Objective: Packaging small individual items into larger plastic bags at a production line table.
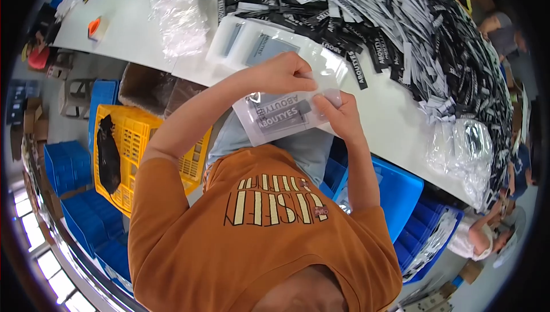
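Both my hands grip a frosted plastic bag [247,125] in front of my waist, over the table's near edge. Black and grey printed strips [279,119] show through its film. My left hand [285,71] pinches the bag's upper edge between thumb and fingers. On the right side, my right hand [341,114] holds it, with the thumb pressed on the front. Just beyond lie flat frosted bags [273,50] with grey printed panels, partly hidden by my left hand. Past them spreads a large heap of black and white printed strips [365,11].
The white table [129,24] bears clear plastic bags [180,20], an orange-cored tape roll [96,27] and a plastic-wrapped bundle [462,149]. A yellow crate [133,140] stands at my left, a blue bin [391,196] at my right. People [477,234] are at the far right.
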`<state>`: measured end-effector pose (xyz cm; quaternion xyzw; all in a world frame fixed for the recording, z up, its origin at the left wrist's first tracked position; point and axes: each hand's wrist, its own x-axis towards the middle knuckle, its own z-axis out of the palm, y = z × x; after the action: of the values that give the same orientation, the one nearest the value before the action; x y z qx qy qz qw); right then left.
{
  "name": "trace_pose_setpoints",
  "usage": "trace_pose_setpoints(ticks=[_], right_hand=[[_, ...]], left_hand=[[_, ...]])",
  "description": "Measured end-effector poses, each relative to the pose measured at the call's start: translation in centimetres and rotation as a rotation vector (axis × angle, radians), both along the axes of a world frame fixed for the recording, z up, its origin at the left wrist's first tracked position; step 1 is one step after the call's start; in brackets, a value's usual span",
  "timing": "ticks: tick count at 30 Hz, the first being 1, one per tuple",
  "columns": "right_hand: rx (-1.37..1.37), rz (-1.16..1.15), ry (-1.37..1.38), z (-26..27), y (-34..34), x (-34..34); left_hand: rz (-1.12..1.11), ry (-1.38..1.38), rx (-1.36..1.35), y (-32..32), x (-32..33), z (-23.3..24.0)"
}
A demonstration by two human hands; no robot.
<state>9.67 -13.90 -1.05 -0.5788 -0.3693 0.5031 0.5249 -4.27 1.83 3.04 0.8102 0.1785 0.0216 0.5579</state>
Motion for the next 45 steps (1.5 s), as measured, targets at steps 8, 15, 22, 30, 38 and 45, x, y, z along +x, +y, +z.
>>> trace_pose_setpoints(ticks=[8, 15, 22, 30, 38, 45], right_hand=[[-0.015, -0.015, -0.153, 0.4, -0.9, 0.3], [0.284, 0.022, -0.689, 1.3, -2.1, 0.4], [0.225, 0.132, -0.773, 1.2, -8.4, 4.9], [-0.293, -0.422, -1.091, 1.3, -16.8, 12.5], [-0.121, -0.298, -1.021, -3.0, 4.2, 11.5], [-0.245, -0.284, -0.813, -2.4, 3.8, 12.2]], left_hand=[[0.128, -0.113, -0.034, -1.6, 0.4, -1.9], [-0.084, -0.266, 0.732, -3.0, 1.1, 0.1], [-0.317, -0.154, 0.781, -2.8, 1.1, -0.5], [0.131, -0.255, 0.829, 1.4, -4.0, -4.0], [-0.017, -0.206, 0.912, 0.2, 0.2, -5.6], [0.032, -0.373, 0.825, 1.4, -2.8, -7.3]])
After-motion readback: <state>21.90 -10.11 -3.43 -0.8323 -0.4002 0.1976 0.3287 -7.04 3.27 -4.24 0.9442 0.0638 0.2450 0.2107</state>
